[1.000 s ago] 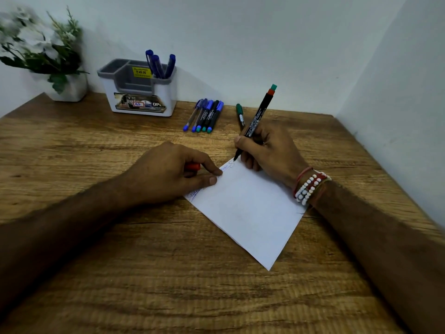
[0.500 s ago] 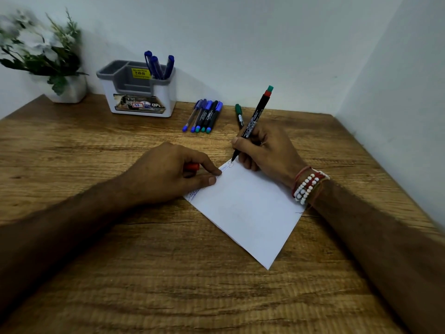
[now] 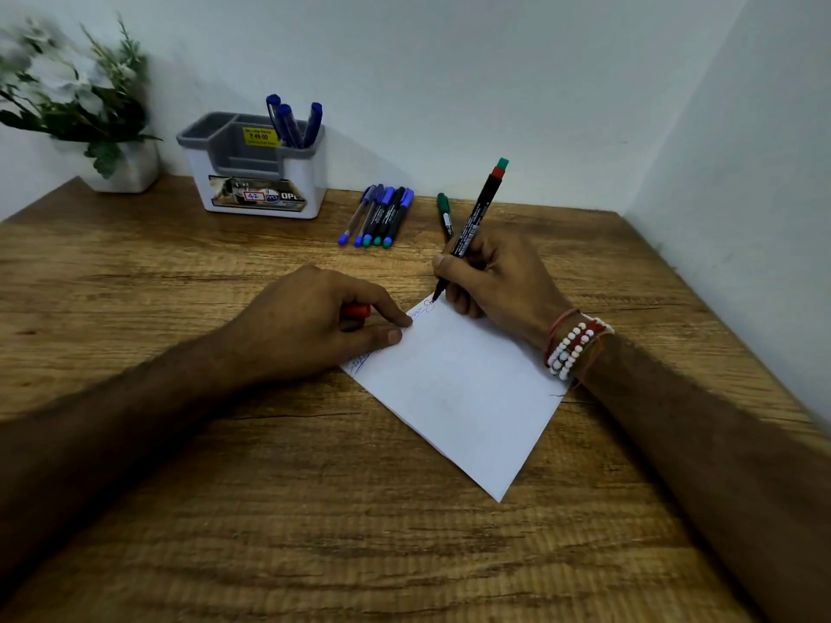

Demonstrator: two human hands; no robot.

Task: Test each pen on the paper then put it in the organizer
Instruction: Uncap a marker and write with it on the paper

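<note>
Tabletop [image 3: 225, 510]: wood, pronounced horizontal grain, matte brown, set in a corner of pale walls.

Paper [image 3: 463, 397]: one white rectangular sheet, flat on the tabletop, turned so that a corner points at the viewer. There are faint blue scribbles along its far-left edge and a small dark mark at the far corner.

Right hand [image 3: 499, 281]: fingers curled round a black pen [image 3: 476, 213], a slim cylinder with white print on the barrel and a red band and teal tip at its upper end. The pen is tilted and its nib touches the paper's far corner. Beaded bracelets [image 3: 571, 348], white and red, sit on the wrist, which lies over the sheet's right edge.

Left hand [image 3: 306, 326]: curled round a short red cap [image 3: 356, 311], with the thumb and forefinger tips pressing the sheet's left edge.

Organizer [image 3: 314, 182]: a white plastic box with a grey compartmented insert, against the back wall, well apart from both hands. Three blue pens [image 3: 292, 123] stand in its right compartment.

A row of pens [image 3: 380, 215] lies side by side on the tabletop right of the organizer. A green pen [image 3: 445, 213] lies apart, just beyond the right hand.

Far left: a blurred plant [image 3: 81, 96] in a white pot [image 3: 130, 168].
</note>
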